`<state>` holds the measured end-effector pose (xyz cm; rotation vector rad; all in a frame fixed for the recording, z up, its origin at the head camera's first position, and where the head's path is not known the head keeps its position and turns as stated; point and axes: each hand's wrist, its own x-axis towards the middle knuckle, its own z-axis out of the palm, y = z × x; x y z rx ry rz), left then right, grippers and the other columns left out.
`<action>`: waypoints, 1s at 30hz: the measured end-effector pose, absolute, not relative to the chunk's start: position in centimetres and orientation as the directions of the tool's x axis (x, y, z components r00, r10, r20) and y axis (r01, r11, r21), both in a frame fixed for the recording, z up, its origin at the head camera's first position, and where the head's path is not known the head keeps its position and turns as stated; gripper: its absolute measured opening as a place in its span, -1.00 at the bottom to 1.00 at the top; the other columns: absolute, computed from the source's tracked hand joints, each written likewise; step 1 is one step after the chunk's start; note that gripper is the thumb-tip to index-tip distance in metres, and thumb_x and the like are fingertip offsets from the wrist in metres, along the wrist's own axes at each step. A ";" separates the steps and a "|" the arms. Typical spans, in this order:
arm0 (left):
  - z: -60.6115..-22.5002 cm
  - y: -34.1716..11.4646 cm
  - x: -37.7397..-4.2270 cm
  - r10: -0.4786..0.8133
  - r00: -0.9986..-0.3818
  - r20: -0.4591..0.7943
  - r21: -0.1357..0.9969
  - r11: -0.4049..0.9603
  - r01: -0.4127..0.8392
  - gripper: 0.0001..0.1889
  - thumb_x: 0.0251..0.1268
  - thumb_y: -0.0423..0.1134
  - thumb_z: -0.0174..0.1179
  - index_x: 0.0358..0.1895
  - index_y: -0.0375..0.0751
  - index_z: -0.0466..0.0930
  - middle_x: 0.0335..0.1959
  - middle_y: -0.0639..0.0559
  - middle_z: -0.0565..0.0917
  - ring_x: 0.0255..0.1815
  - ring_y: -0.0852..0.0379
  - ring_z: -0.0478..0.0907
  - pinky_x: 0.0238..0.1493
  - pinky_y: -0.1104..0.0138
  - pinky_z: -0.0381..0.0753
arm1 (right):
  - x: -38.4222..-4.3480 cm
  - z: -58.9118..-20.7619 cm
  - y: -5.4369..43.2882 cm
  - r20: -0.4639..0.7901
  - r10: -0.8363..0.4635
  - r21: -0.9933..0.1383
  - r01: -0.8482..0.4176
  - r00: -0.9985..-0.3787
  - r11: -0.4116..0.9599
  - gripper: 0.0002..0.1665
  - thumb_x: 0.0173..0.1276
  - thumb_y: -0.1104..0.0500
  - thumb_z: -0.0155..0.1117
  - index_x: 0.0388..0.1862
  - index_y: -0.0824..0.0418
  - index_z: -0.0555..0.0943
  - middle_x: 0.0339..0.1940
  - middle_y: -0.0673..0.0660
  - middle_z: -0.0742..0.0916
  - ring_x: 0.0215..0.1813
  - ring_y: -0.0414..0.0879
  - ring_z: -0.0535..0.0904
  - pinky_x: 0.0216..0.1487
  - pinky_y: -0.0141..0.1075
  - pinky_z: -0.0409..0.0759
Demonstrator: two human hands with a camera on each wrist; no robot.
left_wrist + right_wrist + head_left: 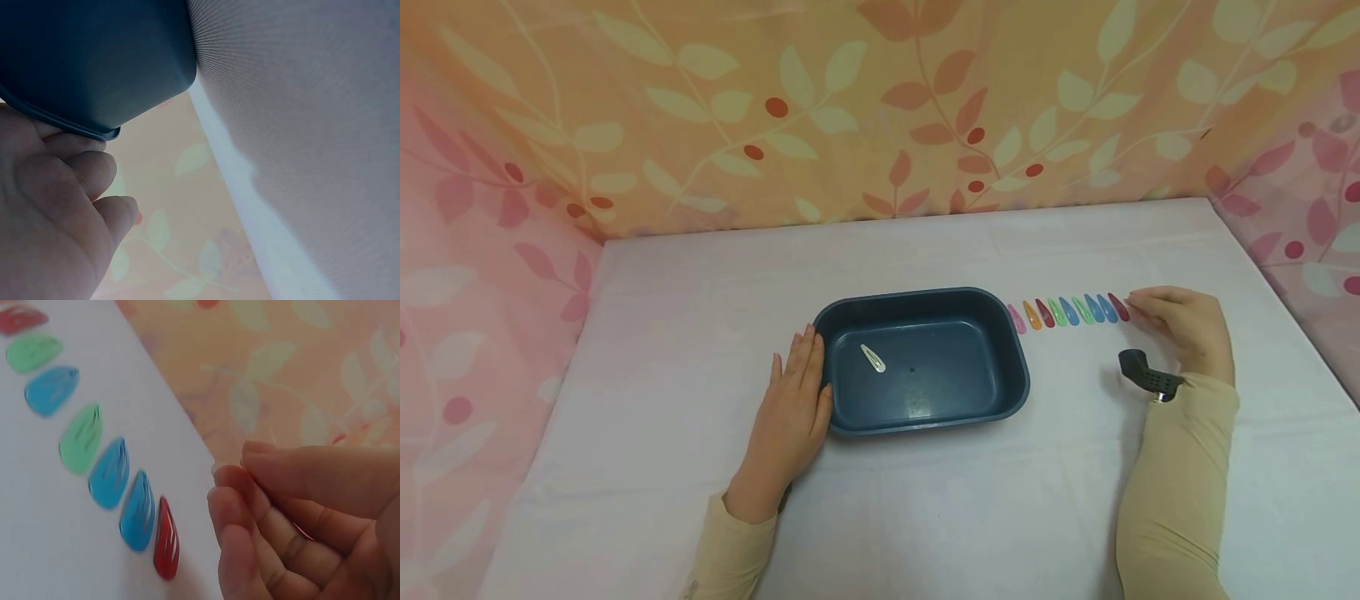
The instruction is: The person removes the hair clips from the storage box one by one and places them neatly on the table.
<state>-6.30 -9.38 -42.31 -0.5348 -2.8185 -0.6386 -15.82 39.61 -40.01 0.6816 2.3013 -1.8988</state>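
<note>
My left hand (790,408) lies along the left side of a dark blue plastic basin (925,423), fingers extended against its rim. The left wrist view shows the fingertips right at the basin's rim (94,133). Inside the basin rests a cream snap hair clip (873,358). On the right, my right hand (1187,325) is close beside a dark red hair clip (1118,307), the last in a row. Its fingers curl with thumb and index tip together, and nothing shows between them. In the right wrist view this red clip (166,540) lies flat, apart from the fingertips.
Several other hair clips line up from the basin's right edge, including a pink one (1017,318), an orange one (1032,315) and a blue one (1107,308). A white cloth (962,517) covers the table. Patterned curtains (880,108) hang behind and at both sides.
</note>
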 end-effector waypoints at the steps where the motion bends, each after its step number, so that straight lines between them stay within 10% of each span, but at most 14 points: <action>1: -42.3 -9.4 -6.3 0.301 -0.913 0.274 0.375 0.841 0.390 -0.39 0.34 -0.28 -0.05 0.39 -0.51 0.09 0.48 -0.25 0.00 0.47 -0.18 -0.01 0.32 -0.18 0.01 | -15.9 -39.8 39.3 -0.329 0.277 -0.919 0.374 -0.903 0.126 -0.94 0.14 0.15 0.42 -0.43 -0.04 0.78 -0.46 -0.20 0.71 -0.35 -0.33 0.59 -0.28 -0.56 0.54; 19: -42.4 -9.2 -6.4 0.305 -0.912 0.275 0.384 0.835 0.395 -0.39 0.34 -0.29 -0.06 0.40 -0.49 0.07 0.49 -0.23 0.00 0.49 -0.09 -0.08 0.33 -0.16 -0.01 | -16.7 -36.7 33.0 -0.106 0.147 -0.940 0.148 -0.983 0.307 -0.89 0.24 0.18 0.33 -0.30 0.08 0.77 -0.44 -0.20 0.73 -0.37 -0.24 0.58 -0.51 -0.44 0.40; 30: -42.4 -9.2 -6.4 0.305 -0.909 0.284 0.383 0.833 0.399 -0.40 0.34 -0.29 -0.07 0.39 -0.50 0.09 0.48 -0.24 0.02 0.49 -0.10 -0.05 0.33 -0.16 0.00 | -16.3 -35.3 29.2 0.000 -0.023 -0.953 -0.007 -1.000 0.302 -0.82 0.26 0.29 0.27 -0.20 0.35 0.70 -0.41 -0.11 0.75 -0.29 -0.23 0.65 -0.25 -0.47 0.56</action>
